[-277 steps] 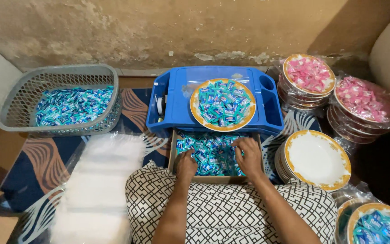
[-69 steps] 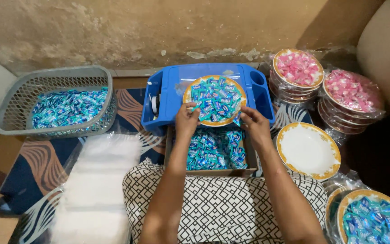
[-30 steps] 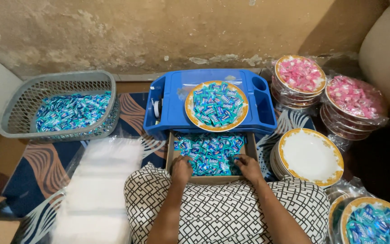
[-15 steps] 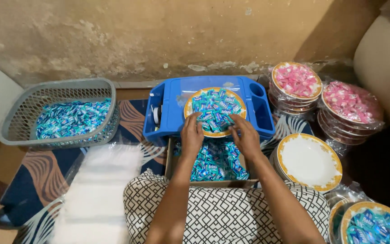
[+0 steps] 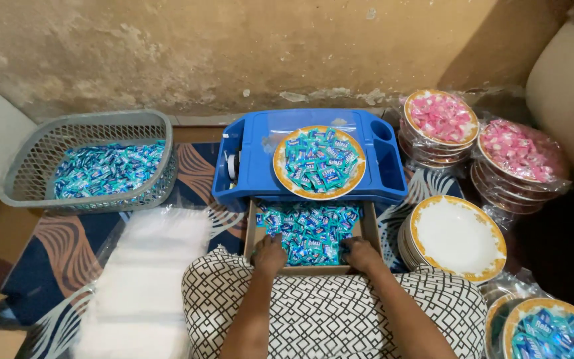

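A cardboard box (image 5: 250, 233) of blue wrapped candies (image 5: 310, 229) lies just in front of my lap. My left hand (image 5: 270, 254) and my right hand (image 5: 360, 252) both rest in its near end, fingers curled down into the candies. Whether they grip any is hidden. Beyond the box a blue tray (image 5: 255, 176) bears a gold-rimmed plate (image 5: 319, 163) heaped with the same blue candies.
A grey basket (image 5: 88, 163) of blue candies stands at the left. Clear plastic bags (image 5: 147, 279) lie by my left knee. Empty white plates (image 5: 456, 238) are stacked at the right, wrapped plates of pink candies (image 5: 476, 133) behind them, and a blue-candy plate (image 5: 553, 332) sits at the bottom right.
Half a second ago both hands were up at the plate on the blue tray. They have come back down into the near end of the cardboard box.
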